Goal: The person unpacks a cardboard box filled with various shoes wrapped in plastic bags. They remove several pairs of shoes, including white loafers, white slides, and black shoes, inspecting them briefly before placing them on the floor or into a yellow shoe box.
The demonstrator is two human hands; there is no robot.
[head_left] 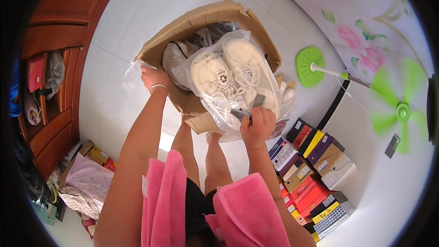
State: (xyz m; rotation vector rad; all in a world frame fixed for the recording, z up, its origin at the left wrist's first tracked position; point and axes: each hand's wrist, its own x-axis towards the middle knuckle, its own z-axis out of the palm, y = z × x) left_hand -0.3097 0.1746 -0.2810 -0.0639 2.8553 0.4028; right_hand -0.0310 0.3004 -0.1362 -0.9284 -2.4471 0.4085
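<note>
A pair of white lace-up sneakers (222, 75) lies in a clear plastic bag, over the open cardboard box (194, 13). My right hand (258, 128) is closed on the near right end of this bag, beside the shoes' dark insoles or labels. At the box's left rim, my left hand (154, 79) has its fingers closed, and a piece of clear plastic (134, 74) sticks out beyond them. Behind the sneakers, other bagged shoes (176, 59) lie inside the box. More light shoes (286, 90) show at its right side, partly hidden.
Several stacked shoe boxes (308, 169) stand at the right by the wall. A green fan (402, 112) with blurred blades has its green base (310, 66) beyond the box. A brown wooden cabinet (55, 64) with bags is at left, and folded pink cloth (89, 174) lies lower left.
</note>
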